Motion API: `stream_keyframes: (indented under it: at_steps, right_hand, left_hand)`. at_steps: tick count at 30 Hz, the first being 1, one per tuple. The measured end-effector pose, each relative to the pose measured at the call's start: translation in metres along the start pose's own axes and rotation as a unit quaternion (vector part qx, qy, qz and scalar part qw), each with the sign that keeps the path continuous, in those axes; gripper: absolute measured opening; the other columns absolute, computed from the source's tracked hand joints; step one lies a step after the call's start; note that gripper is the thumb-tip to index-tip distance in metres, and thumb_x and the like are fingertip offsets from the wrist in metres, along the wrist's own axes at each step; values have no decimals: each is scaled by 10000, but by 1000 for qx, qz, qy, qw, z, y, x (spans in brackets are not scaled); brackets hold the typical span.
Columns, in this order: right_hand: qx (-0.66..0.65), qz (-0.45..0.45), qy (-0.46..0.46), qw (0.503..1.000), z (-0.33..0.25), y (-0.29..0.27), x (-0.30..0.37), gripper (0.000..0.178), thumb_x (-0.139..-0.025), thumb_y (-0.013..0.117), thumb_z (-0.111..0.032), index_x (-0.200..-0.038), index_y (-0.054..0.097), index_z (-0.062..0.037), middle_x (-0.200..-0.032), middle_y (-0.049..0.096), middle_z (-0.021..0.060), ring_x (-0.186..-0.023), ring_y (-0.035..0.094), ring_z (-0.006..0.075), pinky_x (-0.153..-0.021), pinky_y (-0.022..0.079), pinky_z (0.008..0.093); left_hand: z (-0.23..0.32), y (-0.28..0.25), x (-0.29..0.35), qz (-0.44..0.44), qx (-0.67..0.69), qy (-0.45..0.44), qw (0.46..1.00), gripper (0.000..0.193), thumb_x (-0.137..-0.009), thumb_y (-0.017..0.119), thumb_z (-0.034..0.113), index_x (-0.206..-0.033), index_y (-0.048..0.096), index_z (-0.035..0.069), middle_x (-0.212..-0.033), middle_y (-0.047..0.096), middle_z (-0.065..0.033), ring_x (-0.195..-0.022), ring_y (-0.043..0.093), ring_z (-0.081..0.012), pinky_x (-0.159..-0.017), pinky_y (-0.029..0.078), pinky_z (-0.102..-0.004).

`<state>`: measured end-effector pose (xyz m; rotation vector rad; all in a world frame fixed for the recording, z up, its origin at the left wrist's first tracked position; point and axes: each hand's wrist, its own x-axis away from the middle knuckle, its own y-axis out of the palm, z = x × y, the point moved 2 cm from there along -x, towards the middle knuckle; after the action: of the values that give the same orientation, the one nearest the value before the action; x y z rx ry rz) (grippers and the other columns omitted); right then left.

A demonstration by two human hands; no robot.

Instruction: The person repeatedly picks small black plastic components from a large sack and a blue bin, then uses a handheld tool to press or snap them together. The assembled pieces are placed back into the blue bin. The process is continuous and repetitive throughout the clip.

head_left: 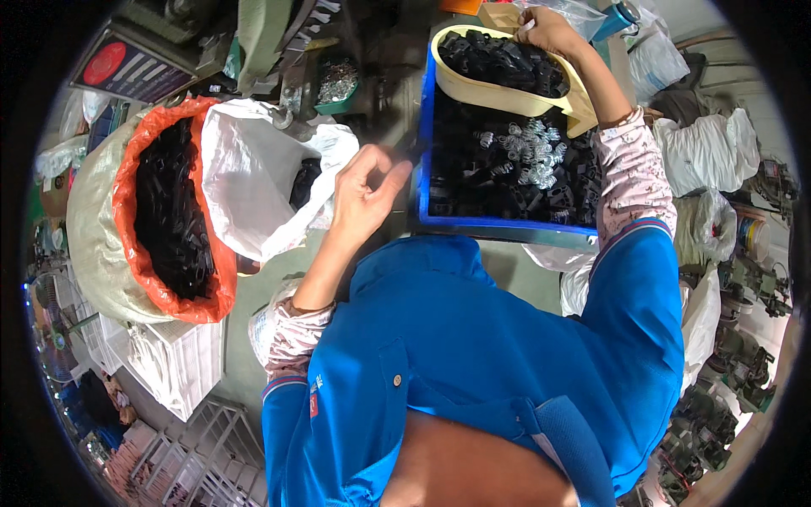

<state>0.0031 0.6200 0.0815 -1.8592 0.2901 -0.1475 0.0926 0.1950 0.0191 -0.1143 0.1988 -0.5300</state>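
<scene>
Head view: the yellow basin (498,99) of black parts (498,59) lies over the far end of the blue tray (507,223), long axis running left to right, right end nearer the wearer. It extends leftward and nearward from the right hand (551,32), whose fingers curl at its far rim, grip uncertain; the left hand (363,193), apparently released, is farther off

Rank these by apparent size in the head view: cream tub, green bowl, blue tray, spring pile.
1. Blue tray, though partly hidden
2. Cream tub
3. Spring pile
4. Green bowl
</scene>
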Motion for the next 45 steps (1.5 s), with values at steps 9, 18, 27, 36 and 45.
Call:
stream_keyframes:
  at_steps: [9,18,27,36,45]
  right_hand:
    - [-487,-146,-34,860,-100,-9,82,282,-955,582,-151,-1194,603,-3,-920,643,53,-798,652,169,-714,557,269]
    - [-593,-172,-87,782,-251,111,141,311,-875,699,-70,-1173,638,0,-927,695,57,-824,632,97,-733,512,251]
    - [-492,-117,-135,852,-297,127,124,269,-844,708,-6,-1109,664,-6,-957,695,75,-831,629,104,-710,512,254]
    - [-484,-57,-133,863,-325,140,116,257,-841,682,58,-1094,666,19,-1026,651,78,-884,643,124,-767,540,252]
    - [-507,22,-149,848,-341,134,100,289,-831,658,118,-1114,635,64,-1047,678,121,-925,654,152,-773,556,265]
  left_hand:
    - [-4,-69,3,50,72,-41,995,244,-883,697,74,-751,496,36,-1103,685,-120,-745,580,-43,-661,480,-222]
    - [-10,-123,1,53,-14,49,997,270,-821,716,7,-742,458,7,-1134,694,-145,-873,627,-102,-749,517,-275]
    - [-20,-169,-4,15,-96,63,993,267,-819,732,18,-713,488,2,-1106,702,-177,-841,635,-106,-702,524,-277]
    - [-17,-197,-40,-50,-231,198,951,229,-781,740,79,-710,541,-9,-1052,704,-162,-652,588,-277,-603,493,-351]
    - [1,-222,-84,-97,-283,281,912,205,-751,738,83,-928,706,-16,-893,690,-128,-647,604,-261,-605,500,-342]
